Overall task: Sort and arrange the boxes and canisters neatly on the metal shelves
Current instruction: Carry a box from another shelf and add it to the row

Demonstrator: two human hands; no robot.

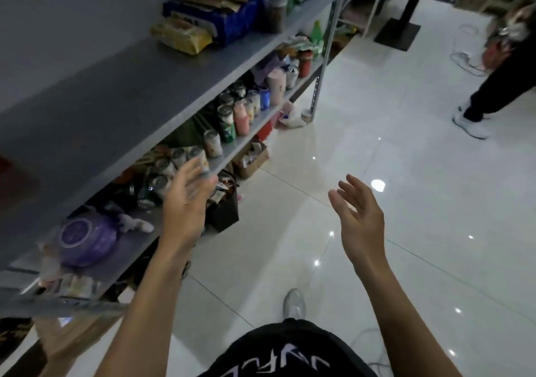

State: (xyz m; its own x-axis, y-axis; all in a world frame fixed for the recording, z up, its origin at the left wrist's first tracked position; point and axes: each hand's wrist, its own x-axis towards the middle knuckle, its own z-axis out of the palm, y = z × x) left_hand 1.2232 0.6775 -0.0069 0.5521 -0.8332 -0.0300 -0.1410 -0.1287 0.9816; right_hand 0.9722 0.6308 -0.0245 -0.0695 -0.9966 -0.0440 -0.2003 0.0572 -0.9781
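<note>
A grey metal shelf unit [121, 86] runs along the left. Its top shelf carries a blue box [229, 23], yellow packets [182, 33] and a dark jar [275, 11]. The middle shelf holds several cans and canisters [229, 118], fallen cans [153, 188] and a purple round tin [84, 237]. My left hand [188, 199] reaches toward the middle shelf's front edge beside the cans, fingers straight, holding nothing. My right hand [359, 211] hovers over the floor, fingers spread and empty.
A cardboard box [252, 159] and a dark bag [223, 205] sit on the white tiled floor [406, 202] under the shelf. Another person's legs [487, 98] stand at the right. A black table base [400, 31] and cables lie beyond.
</note>
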